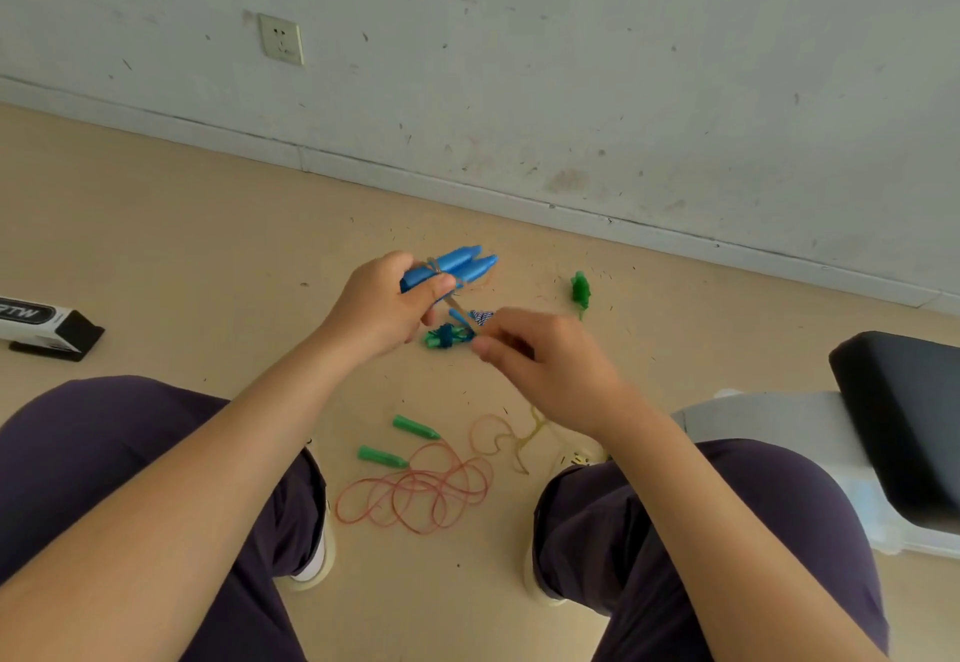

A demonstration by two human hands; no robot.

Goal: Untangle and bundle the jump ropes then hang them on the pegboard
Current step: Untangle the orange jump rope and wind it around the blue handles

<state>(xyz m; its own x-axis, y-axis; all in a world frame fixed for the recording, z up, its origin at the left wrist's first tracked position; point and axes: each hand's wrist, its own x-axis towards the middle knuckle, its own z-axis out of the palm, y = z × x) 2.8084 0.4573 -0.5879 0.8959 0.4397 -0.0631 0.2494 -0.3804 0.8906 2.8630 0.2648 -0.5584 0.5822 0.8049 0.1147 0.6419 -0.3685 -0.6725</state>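
My left hand [387, 305] grips two blue jump-rope handles [462, 263] side by side, with a thin tan cord wound around them. My right hand [540, 360] pinches the end of that cord just below and to the right of the handles. On the floor under my hands lies a small green and blue bundle [447, 336], partly hidden. Between my knees sit two green handles [400, 440] joined to a loose, tangled red rope [421, 492]. A yellowish cord [524, 440] lies beside it.
A green object [581, 291] lies on the tan floor near the wall. A white and black box [41, 328] sits at the left. A black-cushioned white seat [893, 427] stands at the right. A wall socket [281, 39] is above the skirting.
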